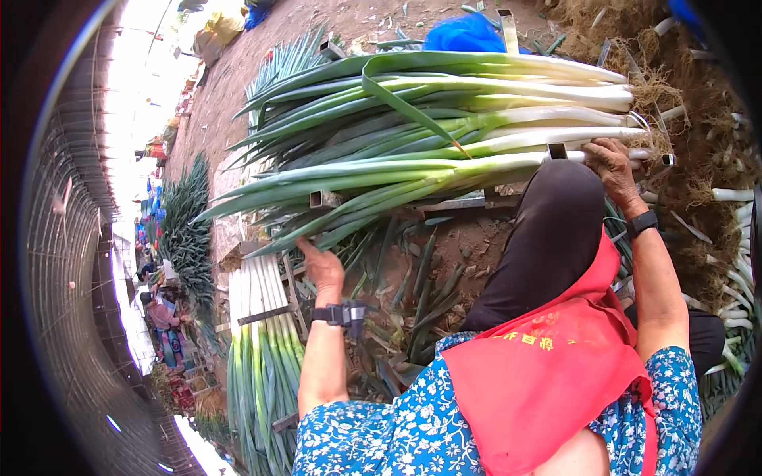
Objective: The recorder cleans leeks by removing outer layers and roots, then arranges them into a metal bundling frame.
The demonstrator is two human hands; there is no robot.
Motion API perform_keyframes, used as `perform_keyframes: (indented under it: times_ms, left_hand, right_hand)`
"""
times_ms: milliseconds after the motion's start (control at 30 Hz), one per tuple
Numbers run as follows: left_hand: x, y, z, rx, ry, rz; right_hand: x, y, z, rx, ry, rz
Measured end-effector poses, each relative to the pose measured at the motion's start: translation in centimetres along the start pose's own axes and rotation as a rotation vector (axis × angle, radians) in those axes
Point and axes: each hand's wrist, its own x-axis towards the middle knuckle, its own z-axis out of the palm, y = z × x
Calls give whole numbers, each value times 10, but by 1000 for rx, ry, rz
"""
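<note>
looks like squaring up a pile of long green onions (508, 119), laid across a metal frame (324, 199) just past the knee (559, 214), whites to the right, leaves to the left. right hand (609, 159) curled over the nearest white stalks, close to the root end. left hand (321, 266) open, fingers up by the leaf tips, gripping nothing as far as visible.

tips, for what worth: go by the root ends, not the leaves. nudge the whites level with the palm, gently, to avoid bruising. scoop the drooping tips from below instead of yanking, probably easy to crease. tuck in the folded leaf (413, 115) lying over the top. mind the square tube ends too, likely snaggy.

surface-wise: just rails and posts over bare soil (468, 246), with leaf scraps about. banded bundle (266, 373) to the left, root heap (663, 87) just off the right end, loose white stalks (738, 278) lower down that side, blue plastic (464, 33) beyond the far edge.

room: big shed, ribbed roof (63, 198) (curve maybe partly lens), bright glare along one side, another leafy heap (186, 214) and a person (165, 317) well off to the left.
</note>
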Motion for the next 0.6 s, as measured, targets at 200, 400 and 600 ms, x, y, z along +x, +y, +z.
perform_keyframes:
  times_ms: [200,400,600]
  left_hand:
    - [25,-2,-26,47,113,5]
    - [-127,56,-37,59,136,649]
    - [-102,120,46,-1542,-723,-399]
  right_hand:
    - [-4,5,-2,68,32,64]
    - [1,-7,-3,8,1,-6]
    - [4,-2,-5,110,-20,11]
